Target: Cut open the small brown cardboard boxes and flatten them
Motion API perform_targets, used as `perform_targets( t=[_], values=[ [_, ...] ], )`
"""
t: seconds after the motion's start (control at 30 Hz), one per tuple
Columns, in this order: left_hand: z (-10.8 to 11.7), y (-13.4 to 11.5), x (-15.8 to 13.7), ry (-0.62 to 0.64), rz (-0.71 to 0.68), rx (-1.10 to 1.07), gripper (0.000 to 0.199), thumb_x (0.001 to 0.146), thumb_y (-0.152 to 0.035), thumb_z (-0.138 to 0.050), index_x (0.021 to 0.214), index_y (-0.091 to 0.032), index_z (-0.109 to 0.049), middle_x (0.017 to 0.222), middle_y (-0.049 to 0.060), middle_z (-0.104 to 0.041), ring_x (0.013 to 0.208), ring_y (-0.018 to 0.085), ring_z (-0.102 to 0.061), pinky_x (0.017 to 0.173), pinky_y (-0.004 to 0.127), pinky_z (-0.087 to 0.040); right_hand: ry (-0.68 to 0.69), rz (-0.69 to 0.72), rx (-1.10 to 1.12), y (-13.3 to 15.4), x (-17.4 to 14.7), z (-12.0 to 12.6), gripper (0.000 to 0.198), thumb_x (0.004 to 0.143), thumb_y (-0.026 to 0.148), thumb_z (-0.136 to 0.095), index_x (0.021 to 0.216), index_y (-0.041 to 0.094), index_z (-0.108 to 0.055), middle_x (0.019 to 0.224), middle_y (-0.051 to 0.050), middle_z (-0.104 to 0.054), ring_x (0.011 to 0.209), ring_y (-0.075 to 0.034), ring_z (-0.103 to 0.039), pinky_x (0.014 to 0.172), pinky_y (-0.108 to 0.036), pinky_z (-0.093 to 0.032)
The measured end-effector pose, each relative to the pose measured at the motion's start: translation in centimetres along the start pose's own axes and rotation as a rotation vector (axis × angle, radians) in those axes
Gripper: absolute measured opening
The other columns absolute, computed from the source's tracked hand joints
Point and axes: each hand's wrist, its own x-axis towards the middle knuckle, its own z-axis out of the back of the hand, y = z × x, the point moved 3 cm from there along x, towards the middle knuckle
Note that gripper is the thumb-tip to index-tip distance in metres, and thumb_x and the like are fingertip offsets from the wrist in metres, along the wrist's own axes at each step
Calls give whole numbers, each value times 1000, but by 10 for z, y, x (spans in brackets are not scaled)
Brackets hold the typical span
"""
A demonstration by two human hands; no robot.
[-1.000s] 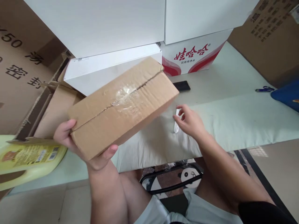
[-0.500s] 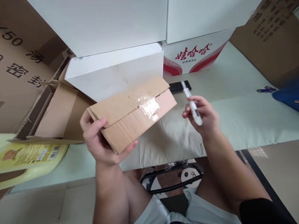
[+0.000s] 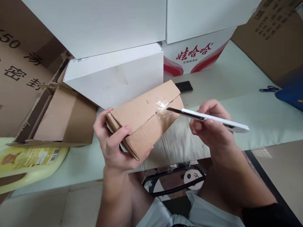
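Note:
My left hand (image 3: 115,140) grips the near left end of a small brown cardboard box (image 3: 139,110), which I hold tilted above the table. A seam runs along the box, with clear shiny tape (image 3: 162,105) across it. In my right hand (image 3: 214,126) is a white utility knife (image 3: 215,120), pinched between thumb and fingers. Its dark blade points left, and the tip is at the taped seam; whether it has pierced the tape I cannot tell. Behind the box's right end lies a black phone (image 3: 186,86) on the table.
White cartons (image 3: 113,82) stand stacked at the back. An open cardboard box (image 3: 61,116) and a yellow jug (image 3: 33,160) are on the left. At right lie a small blue object (image 3: 269,89) and a blue item (image 3: 291,97). The table (image 3: 248,119) has a pale green cover.
The knife has swung round from pointing up to pointing left, and its tip has come to the tape. The small box has shifted slightly right and turned in my left hand.

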Motion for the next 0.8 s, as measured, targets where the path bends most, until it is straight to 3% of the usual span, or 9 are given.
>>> perform_targets(
  t=[0.07, 0.23, 0.33, 0.53, 0.8],
  values=[
    [-3, -1, -1, -8, -5, -16, 89, 44, -55, -94, 122, -34, -57, 145, 11, -46, 135, 44, -45, 102, 62, -49, 30, 6, -23, -1, -2, 1, 20, 89, 40, -76, 91, 24, -65, 60, 4, -62, 47, -11, -56, 40, -21, -41],
    [-5, -1, -3, -40, 46, -24, 79, 39, -59, -96, 105, -33, -60, 145, 8, -47, 132, 44, -49, 105, 64, -47, -18, 28, -69, -4, -5, 5, 22, 89, 43, -74, 84, 22, -71, 60, 3, -60, 46, -10, -51, 41, -22, -39],
    [-6, -3, -1, -36, 17, -28, 79, 40, -56, -95, 107, -33, -61, 146, 9, -47, 132, 44, -49, 105, 63, -48, -32, -1, -92, -5, -6, 5, 20, 88, 43, -75, 91, 23, -72, 63, 2, -64, 48, -11, -54, 41, -23, -40],
    [-8, -7, 2, -16, -10, -23, 78, 45, -54, -93, 113, -34, -59, 148, 9, -44, 133, 43, -48, 101, 59, -49, -60, -28, -156, -3, -7, 6, 26, 87, 49, -76, 86, 23, -70, 61, 2, -64, 46, -11, -54, 40, -23, -39],
    [-10, -10, 3, -2, -4, -24, 80, 47, -52, -92, 117, -33, -57, 148, 10, -44, 135, 43, -46, 101, 57, -49, -55, -32, -121, -4, -7, 5, 20, 90, 43, -74, 88, 23, -70, 60, 2, -64, 45, -11, -55, 40, -23, -41]
  ],
)
